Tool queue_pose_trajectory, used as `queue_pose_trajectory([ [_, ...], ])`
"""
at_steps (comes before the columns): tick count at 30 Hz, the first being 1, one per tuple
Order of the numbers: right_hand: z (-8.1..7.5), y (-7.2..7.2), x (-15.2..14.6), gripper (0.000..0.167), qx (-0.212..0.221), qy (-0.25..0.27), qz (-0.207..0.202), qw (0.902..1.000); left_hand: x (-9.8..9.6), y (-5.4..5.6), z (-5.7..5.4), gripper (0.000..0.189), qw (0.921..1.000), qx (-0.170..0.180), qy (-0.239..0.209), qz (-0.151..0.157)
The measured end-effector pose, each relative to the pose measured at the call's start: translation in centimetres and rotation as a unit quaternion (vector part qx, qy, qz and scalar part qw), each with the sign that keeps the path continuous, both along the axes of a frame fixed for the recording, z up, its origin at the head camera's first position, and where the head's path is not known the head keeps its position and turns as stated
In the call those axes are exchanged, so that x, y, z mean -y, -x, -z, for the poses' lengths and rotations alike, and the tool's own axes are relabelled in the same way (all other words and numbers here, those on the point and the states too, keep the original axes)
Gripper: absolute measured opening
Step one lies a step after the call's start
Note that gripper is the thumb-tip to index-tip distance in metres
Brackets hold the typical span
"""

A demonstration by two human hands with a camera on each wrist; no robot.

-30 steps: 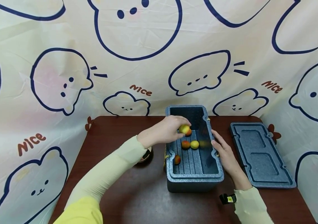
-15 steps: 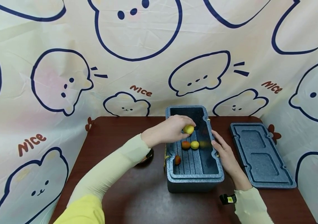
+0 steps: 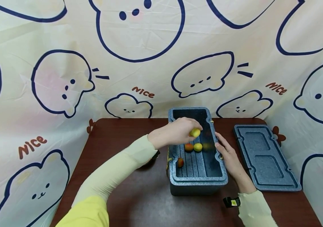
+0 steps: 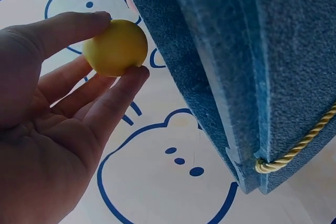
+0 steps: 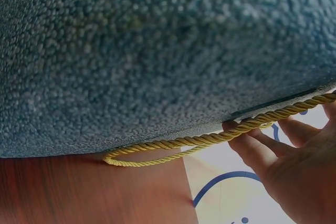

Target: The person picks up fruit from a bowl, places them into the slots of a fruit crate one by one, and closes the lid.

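My left hand reaches over the left side of a blue-grey foam box. Between its thumb and fingertips it pinches a small round yellow fruit, held above the box floor. Inside lie a red-orange fruit beside another yellow fruit, and a reddish fruit near the left wall. The right hand rests against the box's outer right side, thumb by the rim. In the right wrist view, its fairly straight fingers touch the wall by a gold rope.
A matching foam lid lies on the brown table to the right of the box. A dark round object sits left of the box, mostly hidden under the left sleeve. A patterned cloth hangs behind the table.
My left hand has moved slightly right with the yellow fruit, further across the box. An orange fruit seen behind it earlier is now mostly hidden. The right hand stays in place.
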State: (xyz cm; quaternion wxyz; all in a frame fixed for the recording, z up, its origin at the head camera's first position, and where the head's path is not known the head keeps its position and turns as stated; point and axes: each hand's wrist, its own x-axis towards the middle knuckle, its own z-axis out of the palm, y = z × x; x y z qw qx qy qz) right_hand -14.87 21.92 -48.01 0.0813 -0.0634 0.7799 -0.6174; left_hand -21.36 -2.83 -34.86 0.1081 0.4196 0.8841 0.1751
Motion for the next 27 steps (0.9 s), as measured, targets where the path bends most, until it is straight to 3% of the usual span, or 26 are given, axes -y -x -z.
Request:
queue_pose_trajectory([
  [12, 0.1, 0.0, 0.0, 0.060, 0.004, 0.010, -0.001, 0.9999, -0.8, 0.0, 0.0, 0.042, 0.9987, 0.036, 0.035, 0.002],
  [27, 0.2, 0.0, 0.0, 0.059, 0.000, 0.009, 0.002, 1.0000, -1.4, -0.3, -0.1, 0.044, 0.9980, 0.035, 0.050, 0.014],
])
